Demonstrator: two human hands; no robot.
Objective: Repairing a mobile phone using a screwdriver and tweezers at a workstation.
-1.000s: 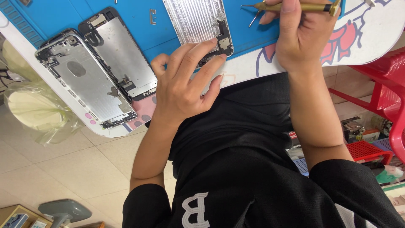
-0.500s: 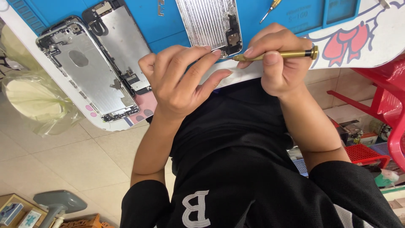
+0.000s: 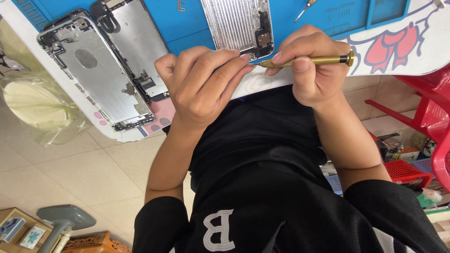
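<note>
Left of the ribbed metal phone panel [image 3: 239, 22], an opened phone housing [image 3: 96, 75] is laid on the blue mat [image 3: 190, 28]. The panel's lower corner is touched by the left hand [image 3: 201, 86], fingers together. A brass screwdriver [image 3: 307, 61] is gripped in the right hand [image 3: 311, 65], fingers closed around it, tip at that corner.

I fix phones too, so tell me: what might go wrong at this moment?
1. The slim brass-coloured screwdriver in the right hand could slip and scratch the ribbed silver phone part.
2. The left hand works at the white table's edge; tiny parts could drop.
</note>
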